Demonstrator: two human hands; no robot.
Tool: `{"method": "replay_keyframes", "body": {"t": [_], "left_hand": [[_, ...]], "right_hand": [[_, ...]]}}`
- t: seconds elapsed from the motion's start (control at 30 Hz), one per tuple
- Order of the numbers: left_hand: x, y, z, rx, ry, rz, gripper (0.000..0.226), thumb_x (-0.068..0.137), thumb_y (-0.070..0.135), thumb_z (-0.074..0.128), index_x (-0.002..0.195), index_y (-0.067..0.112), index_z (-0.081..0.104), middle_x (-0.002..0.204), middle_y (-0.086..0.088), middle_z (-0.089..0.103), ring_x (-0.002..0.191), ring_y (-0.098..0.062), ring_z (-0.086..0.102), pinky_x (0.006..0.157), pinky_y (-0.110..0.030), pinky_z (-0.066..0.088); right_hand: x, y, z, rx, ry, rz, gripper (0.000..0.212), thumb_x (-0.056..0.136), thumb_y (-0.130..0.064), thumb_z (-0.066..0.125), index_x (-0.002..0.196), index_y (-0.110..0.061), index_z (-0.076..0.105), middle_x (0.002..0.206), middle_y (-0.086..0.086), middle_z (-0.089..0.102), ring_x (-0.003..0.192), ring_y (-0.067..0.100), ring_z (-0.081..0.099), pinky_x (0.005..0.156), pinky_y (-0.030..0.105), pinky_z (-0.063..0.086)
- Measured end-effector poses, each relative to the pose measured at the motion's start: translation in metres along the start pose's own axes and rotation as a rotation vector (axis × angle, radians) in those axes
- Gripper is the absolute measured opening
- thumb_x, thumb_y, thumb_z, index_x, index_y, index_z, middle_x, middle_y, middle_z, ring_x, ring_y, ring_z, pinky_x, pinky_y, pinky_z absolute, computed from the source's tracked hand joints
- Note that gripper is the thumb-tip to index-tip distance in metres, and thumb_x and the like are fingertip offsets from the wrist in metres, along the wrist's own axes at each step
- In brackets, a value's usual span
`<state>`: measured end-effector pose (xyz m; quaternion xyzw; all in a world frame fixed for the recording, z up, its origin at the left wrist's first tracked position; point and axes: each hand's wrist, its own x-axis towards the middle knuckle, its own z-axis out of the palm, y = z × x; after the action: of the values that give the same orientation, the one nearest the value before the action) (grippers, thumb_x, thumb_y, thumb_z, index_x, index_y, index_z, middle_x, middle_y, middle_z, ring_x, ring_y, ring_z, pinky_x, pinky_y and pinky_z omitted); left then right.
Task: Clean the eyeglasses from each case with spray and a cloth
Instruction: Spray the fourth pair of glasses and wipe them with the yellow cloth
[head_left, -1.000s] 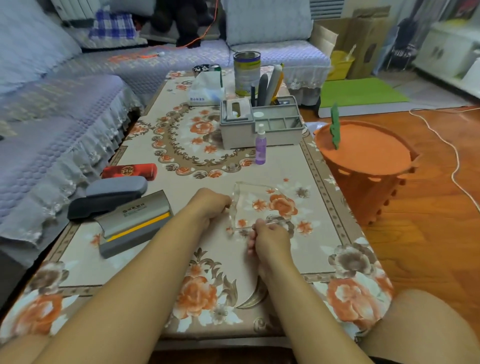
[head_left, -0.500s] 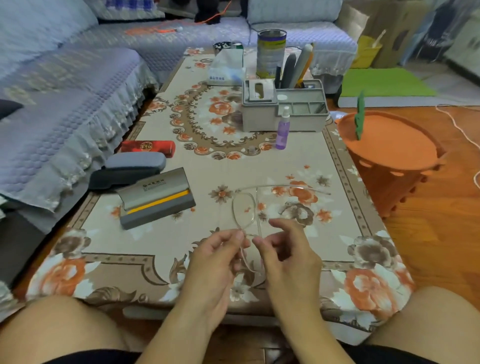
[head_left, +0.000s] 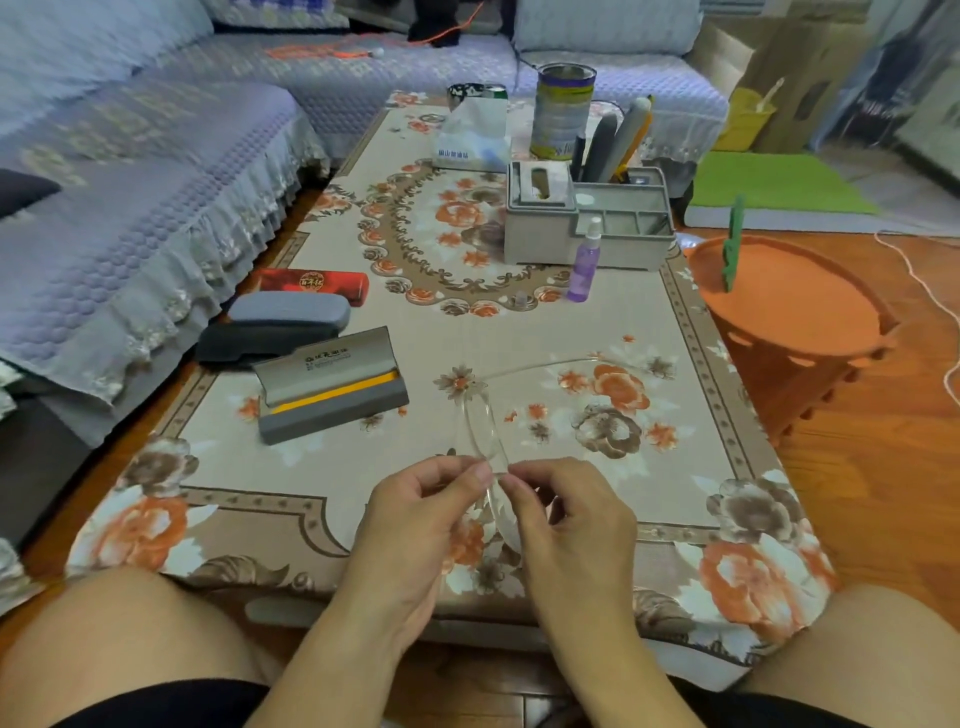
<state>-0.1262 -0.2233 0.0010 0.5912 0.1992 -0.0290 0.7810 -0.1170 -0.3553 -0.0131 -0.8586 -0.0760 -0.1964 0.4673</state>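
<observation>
Both grips pinch the clear eyeglasses (head_left: 485, 441) near the bridge, left hand (head_left: 415, 525) and right hand (head_left: 566, 519) holding them above the table (head_left: 519, 332), I'm guessing to free the lenses for the purple spray bottle (head_left: 585, 265), open case (head_left: 332, 387) waiting beside.

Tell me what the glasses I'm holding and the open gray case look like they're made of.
The eyeglasses look like clear, glossy plastic: the tablecloth pattern shows straight through frame and arm. The open gray case looks rigid with a matte, possibly leatherette skin; its lid stands stiffly, showing a yellow strip inside. Exact materials are uncertain.
</observation>
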Motion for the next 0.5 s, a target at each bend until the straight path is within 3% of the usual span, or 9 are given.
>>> {"method": "replay_keyframes", "body": {"t": [0.13,0.33,0.4,0.5], "left_hand": [[0.003,-0.002,-0.003,-0.082,0.065,0.004,0.01,0.091,0.013,0.07,0.09,0.012,0.08,0.071,0.0,0.067,0.064,-0.008,0.056,0.067,-0.03,0.046],[0.007,-0.01,-0.013,-0.056,0.107,-0.038,0.01,0.09,0.016,0.071,0.092,0.015,0.081,0.088,-0.01,0.075,0.087,-0.024,0.064,0.094,-0.048,0.053],[0.004,-0.01,-0.012,-0.018,0.112,-0.032,0.01,0.09,0.016,0.071,0.091,0.016,0.081,0.086,-0.007,0.076,0.084,-0.02,0.069,0.091,-0.045,0.055],[0.002,-0.006,-0.012,-0.064,0.124,-0.03,0.009,0.091,0.018,0.071,0.093,0.015,0.079,0.085,-0.012,0.075,0.079,-0.03,0.07,0.085,-0.048,0.059]], "right_hand": [[0.007,-0.001,-0.004,-0.055,-0.072,-0.047,0.011,0.091,-0.029,0.066,0.093,-0.029,0.076,0.085,-0.022,0.064,0.083,0.003,0.058,0.073,0.011,0.04],[0.06,-0.023,-0.041,-0.324,0.045,-0.384,0.019,0.093,-0.016,0.07,0.11,-0.014,0.077,0.1,0.0,0.071,0.093,0.022,0.055,0.077,0.031,0.045],[0.088,-0.022,-0.043,-0.475,-0.097,-0.455,0.028,0.096,-0.021,0.065,0.122,-0.017,0.073,0.11,-0.001,0.073,0.098,0.028,0.055,0.081,0.038,0.048],[0.098,-0.016,-0.04,-0.584,-0.351,-0.429,0.028,0.098,-0.025,0.06,0.124,-0.022,0.072,0.101,-0.003,0.077,0.089,0.028,0.061,0.076,0.042,0.053]]}}
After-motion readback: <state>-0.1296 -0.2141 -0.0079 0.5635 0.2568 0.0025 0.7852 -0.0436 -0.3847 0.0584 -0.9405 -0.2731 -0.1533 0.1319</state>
